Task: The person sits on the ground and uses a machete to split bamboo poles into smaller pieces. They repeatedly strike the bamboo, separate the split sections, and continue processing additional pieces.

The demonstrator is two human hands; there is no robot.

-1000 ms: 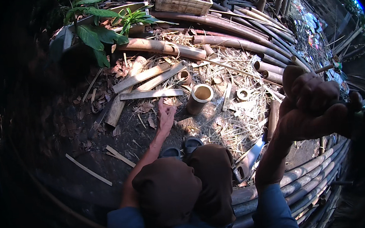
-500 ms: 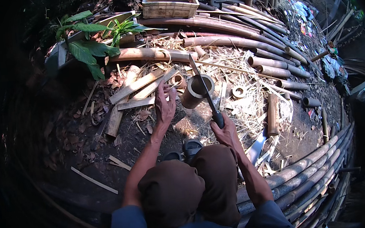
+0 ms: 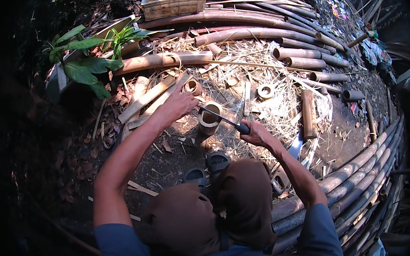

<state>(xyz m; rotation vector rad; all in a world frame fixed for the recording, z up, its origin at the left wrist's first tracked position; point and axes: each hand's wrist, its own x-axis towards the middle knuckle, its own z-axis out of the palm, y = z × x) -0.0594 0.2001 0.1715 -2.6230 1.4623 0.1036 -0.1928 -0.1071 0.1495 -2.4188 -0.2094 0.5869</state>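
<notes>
Bare dark ground (image 3: 169, 159), strewn with straw-like shavings and ringed by bamboo poles, is the workplace. At its middle the right hand (image 3: 258, 133) is clenched round the dark handle of one long knife (image 3: 221, 121), whose blade lies across the rim of a short upright bamboo section (image 3: 209, 119) (the only piece standing on end). The left hand (image 3: 180, 104) hovers just beside that section with fingers spread, gripping nothing.

Judging by how things lie, splitting has scarcely begun: the blade sits on the rim and the tube looks whole. Flat split slats (image 3: 147, 98), about three, lie to the left. Two cut rings (image 3: 265, 91) and one short tube (image 3: 308, 113) rest to the right. Beyond are a leafy plant (image 3: 87, 65) and one wooden crate (image 3: 174, 0).
</notes>
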